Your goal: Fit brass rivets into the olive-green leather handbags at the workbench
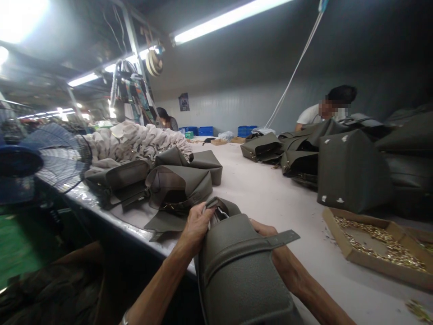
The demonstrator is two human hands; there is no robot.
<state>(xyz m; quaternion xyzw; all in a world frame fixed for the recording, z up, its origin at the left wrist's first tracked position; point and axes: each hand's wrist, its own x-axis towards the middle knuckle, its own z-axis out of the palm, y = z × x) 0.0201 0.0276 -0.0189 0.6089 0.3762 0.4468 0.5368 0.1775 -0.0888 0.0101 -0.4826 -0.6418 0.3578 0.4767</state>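
A dark olive bag (241, 275) with a strap across its front lies tilted at the table's near edge, close to my body. My left hand (199, 223) is closed on the bag's upper left edge, beside a small shiny metal part at the opening. Behind the upper right side of the bag is my right hand (265, 229), its fingers mostly hidden by the bag and the strap end. Just beyond, another olive bag (179, 187) lies on the pale table (237, 180).
Olive bags (352, 171) are piled at the right, with a cardboard tray (375, 266) of small gold metal pieces before them. Pale cloth pouches (135, 142) are heaped at the left beside a fan (61, 155). Two people (309, 115) sit farther back.
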